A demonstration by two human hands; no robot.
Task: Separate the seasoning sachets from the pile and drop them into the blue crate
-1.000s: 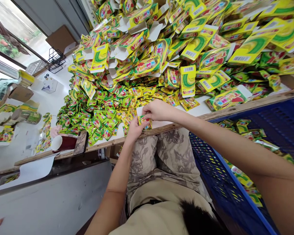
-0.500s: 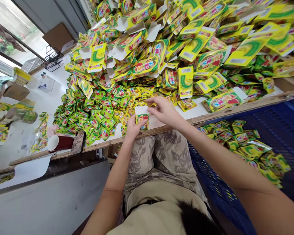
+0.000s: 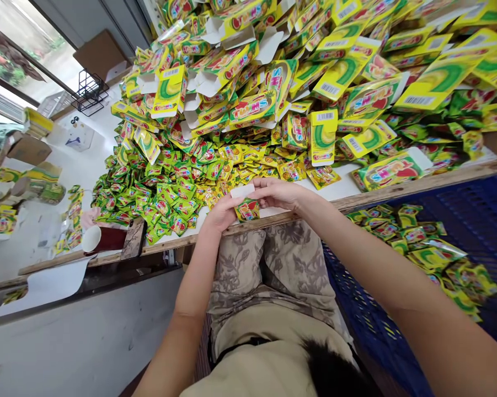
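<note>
Just above the table's front edge I have a small green and yellow candy box (image 3: 247, 210) with its white flap (image 3: 242, 191) standing up at the top. My left hand (image 3: 222, 214) grips the box from the left side. My right hand (image 3: 279, 194) holds its upper right part, thumb across the base of the flap and fingers curled behind. Whatever is inside the box is hidden. Right behind my hands lie yellow sachets (image 3: 248, 168), with a heap of green sachets (image 3: 161, 193) to the left.
A tall pile of candy boxes (image 3: 252, 107) fills the table's back. At left are a dark red cup (image 3: 110, 239), a phone (image 3: 133, 238) and a black wire rack (image 3: 90, 92). A blue crate (image 3: 471, 226) holding sachets stands below the table at right.
My right hand has come down from above the box onto its top and right side. The white flap shows shorter and more tilted. The view has shifted slightly.
</note>
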